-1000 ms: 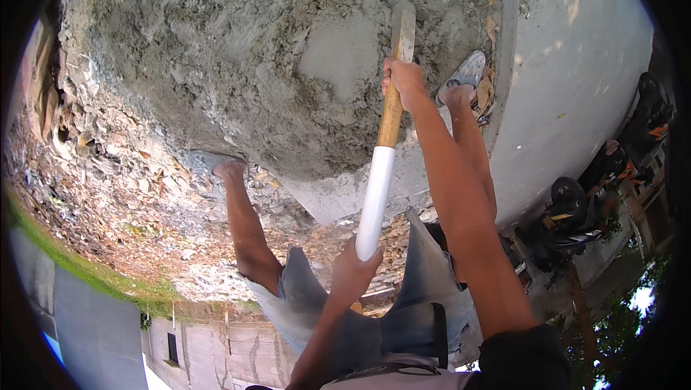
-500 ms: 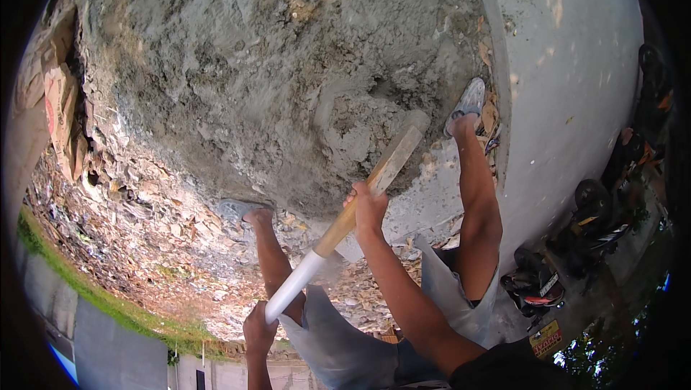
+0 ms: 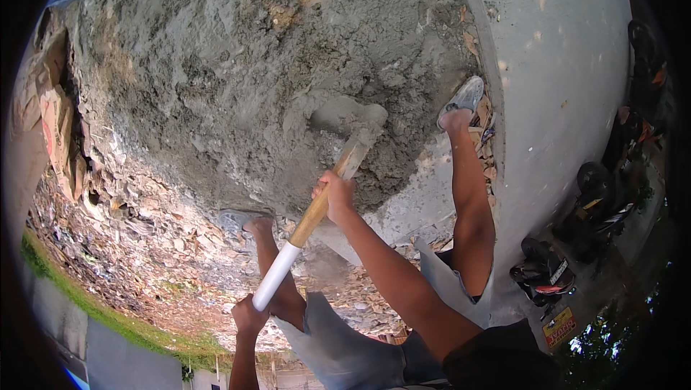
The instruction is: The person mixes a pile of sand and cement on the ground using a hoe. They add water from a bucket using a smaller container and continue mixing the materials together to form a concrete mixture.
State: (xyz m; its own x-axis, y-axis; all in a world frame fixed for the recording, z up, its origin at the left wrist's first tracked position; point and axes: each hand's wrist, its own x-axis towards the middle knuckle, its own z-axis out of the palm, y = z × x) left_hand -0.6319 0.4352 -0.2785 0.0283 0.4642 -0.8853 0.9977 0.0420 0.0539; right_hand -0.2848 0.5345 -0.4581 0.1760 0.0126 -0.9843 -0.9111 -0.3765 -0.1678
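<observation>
My left hand [image 3: 250, 315] is closed round the white, pipe-covered end of a long handle. Further up, my right hand [image 3: 337, 194] grips the bare wooden part of the same handle. It belongs to a hoe [image 3: 309, 219], whose mortar-coated head [image 3: 370, 116] rests in wet grey mortar [image 3: 216, 66]. Part of the blade shows smooth and grey; its edge is buried. The mortar is a broad, lumpy heap spread in front of me, with a hollow by the blade.
My feet, in grey mortar-smeared shoes, stand at the heap's near edge. Torn brown paper sacks [image 3: 57, 127] lie at the left. Dry leaves and rubble [image 3: 144, 246] cover the ground nearer me. A pale concrete wall or slab [image 3: 554, 88] runs along the right, with parked motorcycles [image 3: 540, 271] beyond.
The hoe and both hands have shifted left. Its head has moved left in the mortar, and more of the smooth blade shows now. Both hands keep their hold on the handle.
</observation>
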